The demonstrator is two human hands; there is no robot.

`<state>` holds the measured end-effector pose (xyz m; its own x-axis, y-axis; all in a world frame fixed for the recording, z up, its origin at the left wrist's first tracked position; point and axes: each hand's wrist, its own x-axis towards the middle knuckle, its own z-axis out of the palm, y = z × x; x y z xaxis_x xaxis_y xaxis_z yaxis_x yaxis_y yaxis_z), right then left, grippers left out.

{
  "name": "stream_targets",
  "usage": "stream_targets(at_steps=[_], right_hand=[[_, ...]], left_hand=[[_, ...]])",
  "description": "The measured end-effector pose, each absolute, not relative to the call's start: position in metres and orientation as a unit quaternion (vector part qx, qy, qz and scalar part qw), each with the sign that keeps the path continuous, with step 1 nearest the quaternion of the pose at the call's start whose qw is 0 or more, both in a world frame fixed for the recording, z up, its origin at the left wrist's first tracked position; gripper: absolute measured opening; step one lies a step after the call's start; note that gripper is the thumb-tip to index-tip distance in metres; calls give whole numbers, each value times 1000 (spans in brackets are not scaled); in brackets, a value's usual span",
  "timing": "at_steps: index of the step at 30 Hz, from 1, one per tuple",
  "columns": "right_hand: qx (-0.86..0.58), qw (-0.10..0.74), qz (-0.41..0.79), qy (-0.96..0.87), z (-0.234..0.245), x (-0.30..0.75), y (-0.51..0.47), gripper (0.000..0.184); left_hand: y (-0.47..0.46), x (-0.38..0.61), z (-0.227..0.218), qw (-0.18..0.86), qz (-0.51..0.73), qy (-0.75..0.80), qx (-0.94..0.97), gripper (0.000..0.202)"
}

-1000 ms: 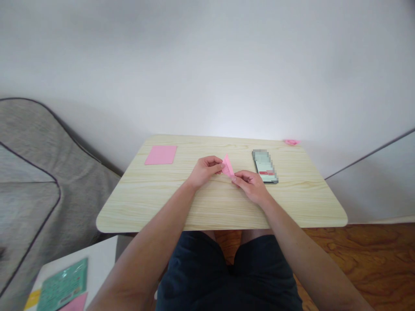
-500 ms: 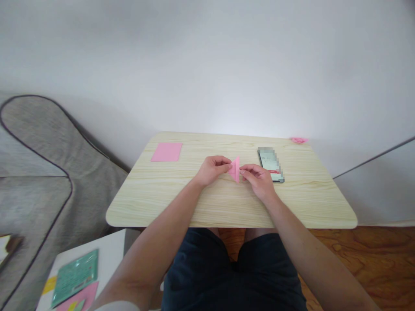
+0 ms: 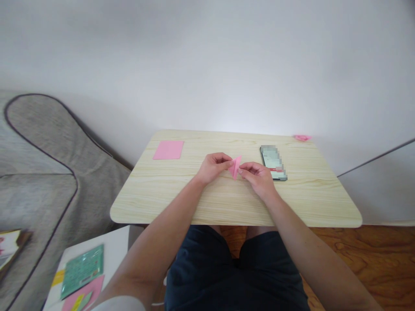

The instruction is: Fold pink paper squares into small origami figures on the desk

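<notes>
A small folded piece of pink paper [image 3: 235, 167], roughly triangular, is held up over the middle of the table between both hands. My left hand [image 3: 215, 166] pinches its left corner between thumb and fingers. On the other side, my right hand [image 3: 257, 175] has thumb and fingertips closed on the paper's right edge. The fingers cover parts of the folds. A flat square of pink paper [image 3: 168, 150] lies to the left on the table. Just beyond my right hand is a phone [image 3: 271, 157] with a partly blurred screen.
The pale wooden table [image 3: 155, 190] stands against a white wall. A crumpled-looking pink paper piece [image 3: 302, 138] sits at its far right edge. To the left are a grey sofa [image 3: 97, 172] and a low white surface [image 3: 113, 242] bearing a green plastic packet [image 3: 83, 268] and coloured papers.
The folded pink paper has tilted slightly, its top leaning right, and my right fingertips now meet its edge. The whole view has shifted a little.
</notes>
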<state>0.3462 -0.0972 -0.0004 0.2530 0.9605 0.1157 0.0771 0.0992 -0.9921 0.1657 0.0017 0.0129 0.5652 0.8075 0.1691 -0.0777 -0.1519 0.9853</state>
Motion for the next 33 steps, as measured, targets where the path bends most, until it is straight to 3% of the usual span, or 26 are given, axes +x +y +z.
stream_targets(at_steps=[33], right_hand=[[-523,586,399,-474,-1,344,-98,30]], left_hand=[[-1,166,17,581,395,243,669,27]])
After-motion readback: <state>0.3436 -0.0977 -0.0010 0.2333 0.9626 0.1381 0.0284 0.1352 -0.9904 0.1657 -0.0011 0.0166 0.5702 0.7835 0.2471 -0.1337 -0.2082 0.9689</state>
